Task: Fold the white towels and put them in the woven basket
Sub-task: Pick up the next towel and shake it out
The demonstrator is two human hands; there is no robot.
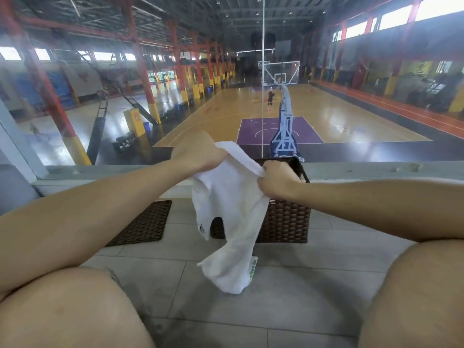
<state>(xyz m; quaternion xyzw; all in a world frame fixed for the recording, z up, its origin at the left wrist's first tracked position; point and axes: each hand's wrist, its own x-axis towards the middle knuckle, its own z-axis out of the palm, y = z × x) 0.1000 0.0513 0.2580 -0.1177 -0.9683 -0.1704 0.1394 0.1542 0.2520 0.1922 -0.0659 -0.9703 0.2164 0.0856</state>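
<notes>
One flat woven mat [143, 224] lies at left. The left hand [198, 153] and right hand [276, 180] each pinch the top edge of the one white towel [231, 209]. It hangs before the one woven basket [286, 222], whose inside is hidden.

Indoor sports hall, viewed from raised gallery behind glass wall [263, 33].
- Beyond grip on towel [226, 197], lower level: wooden basketball court [339, 116], purple key [308, 131].
- Just behind grip: blue-white hoop stand [285, 131]; backboard [280, 71] above it.
- Far left of grip: red steel columns [143, 69], yellow padded bases [75, 151].
- High over grip: truss roof [200, 11].
- Under grip: grey tiled floor [276, 285].
</notes>
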